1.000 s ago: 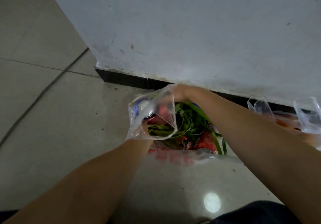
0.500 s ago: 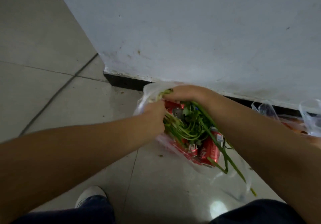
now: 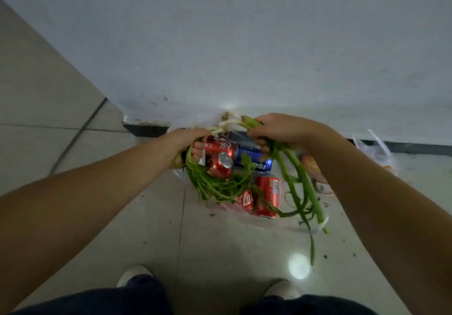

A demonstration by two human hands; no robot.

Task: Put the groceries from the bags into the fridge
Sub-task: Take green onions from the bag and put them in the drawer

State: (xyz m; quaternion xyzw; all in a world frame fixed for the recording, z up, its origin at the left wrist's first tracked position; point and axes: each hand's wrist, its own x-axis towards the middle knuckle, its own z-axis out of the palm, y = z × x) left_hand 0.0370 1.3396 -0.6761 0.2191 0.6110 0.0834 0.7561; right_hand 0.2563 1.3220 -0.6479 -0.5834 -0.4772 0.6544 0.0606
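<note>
Two bunches of greens are gripped above the open plastic bag (image 3: pixel 288 221) on the floor: leafy herbs (image 3: pixel 215 187) are clenched in the left hand (image 3: pixel 188 141), green onions (image 3: pixel 300 180) in the right hand (image 3: pixel 281 130), white root ends nearly meeting between the fists. Red cans (image 3: pixel 267 193) and a blue can (image 3: pixel 252 159) are left lying in the bag below. Trailing stems could be snagged on the cans or bag edge and torn, or loose strands dropped, since the tips hang low and tangled.
</note>
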